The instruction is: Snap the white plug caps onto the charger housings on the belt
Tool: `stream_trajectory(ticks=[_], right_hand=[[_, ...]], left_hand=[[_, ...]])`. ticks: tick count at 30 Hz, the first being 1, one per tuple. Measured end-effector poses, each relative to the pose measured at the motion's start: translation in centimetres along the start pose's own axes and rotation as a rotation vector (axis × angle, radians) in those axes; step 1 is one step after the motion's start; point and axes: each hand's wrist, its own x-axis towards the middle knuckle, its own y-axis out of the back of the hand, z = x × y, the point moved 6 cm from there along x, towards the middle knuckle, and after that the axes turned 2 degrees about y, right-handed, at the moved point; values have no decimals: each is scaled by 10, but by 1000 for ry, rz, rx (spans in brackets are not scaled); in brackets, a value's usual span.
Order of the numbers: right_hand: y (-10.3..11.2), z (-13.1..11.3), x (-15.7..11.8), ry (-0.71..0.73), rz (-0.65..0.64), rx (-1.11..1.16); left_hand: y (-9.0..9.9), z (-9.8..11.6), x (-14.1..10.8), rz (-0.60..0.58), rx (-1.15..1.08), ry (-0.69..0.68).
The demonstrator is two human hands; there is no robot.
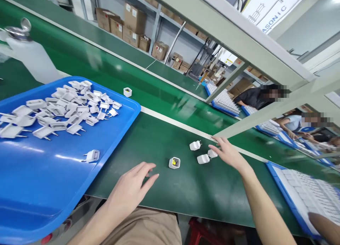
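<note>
My left hand (138, 183) hovers over the green bench, thumb and fingers apart, with nothing between them. Just right of it stands an open white charger housing (174, 163) with yellow and dark parts showing inside. My right hand (225, 151) is farther right, its fingers spread and empty, beside a small cluster of white plug chargers. One charger (212, 153) lies right by its fingertips, partly covered by another charger (203, 159). A third charger (195, 145) lies behind these, prongs pointing right. Whether my right fingers touch the nearest one, I cannot tell.
A blue tray (127, 122) at left holds many white plug caps (61, 108), with one cap (92, 156) apart. Another open housing (128, 92) sits on the green conveyor belt. A white pump bottle (37, 57) stands behind. At right are a filled tray (281, 188) and another person's arm (324, 225).
</note>
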Motion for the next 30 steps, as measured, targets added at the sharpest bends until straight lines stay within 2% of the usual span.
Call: stream_trajectory(ticks=[2,5,7,12,18,21,23,25,27,30], right_hand=[[-6,-21,-9,67,89,34],[-18,-58,-10,269,251,12],[-25,-72,-8,361,336,-34],[-28,-63,-11,403,466,-96],[-16,-42,-28,487,617,-179],[-6,-38,-25,495,670,-285],[5,-41,-13,441,701,-330],[21,-55,10,414,710,-250],[35,-84,47,448,658,-81],[46,-146,124,480,434,120]], left_hand=[[-2,-4,-3,-16,-31,5],[-6,-12,-1,-24,-65,44],[-7,-17,0,-18,-91,76],[-9,-19,-2,11,-135,37],[-12,-16,-4,32,-91,-5],[-10,-15,-3,57,-68,-39],[-8,-14,-2,85,-47,-74],[-7,-14,1,112,-31,-100],[-6,-12,2,154,-23,-123],[6,2,-4,246,36,-246]])
